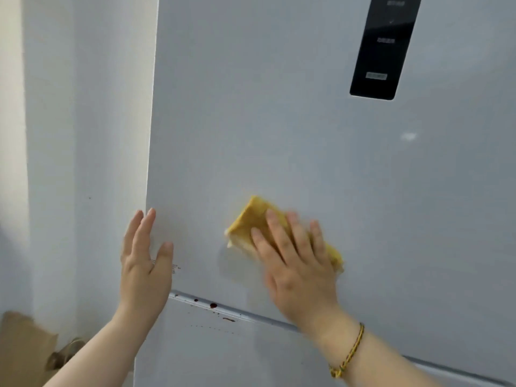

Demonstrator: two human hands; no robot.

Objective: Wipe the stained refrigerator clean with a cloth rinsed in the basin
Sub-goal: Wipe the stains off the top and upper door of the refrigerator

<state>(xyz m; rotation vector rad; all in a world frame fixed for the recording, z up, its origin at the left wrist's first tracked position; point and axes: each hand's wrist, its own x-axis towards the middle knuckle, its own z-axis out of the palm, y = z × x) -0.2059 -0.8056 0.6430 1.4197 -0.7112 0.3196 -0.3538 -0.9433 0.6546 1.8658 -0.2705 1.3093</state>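
The pale grey refrigerator door [279, 141] fills most of the view. My right hand [298, 258] presses a folded yellow cloth [251, 219] flat against the lower part of the upper door, fingers straight and spread. My left hand [145, 263] lies flat with straight fingers near the door's left edge. Dark red stain spots [213, 305] sit along the seam between the upper and lower doors, below the cloth and between my two hands.
A black control panel [382, 48] is set into the door at the upper right. A white wall [69, 163] runs along the left of the refrigerator. A brown paper bag [22, 350] stands at the lower left corner.
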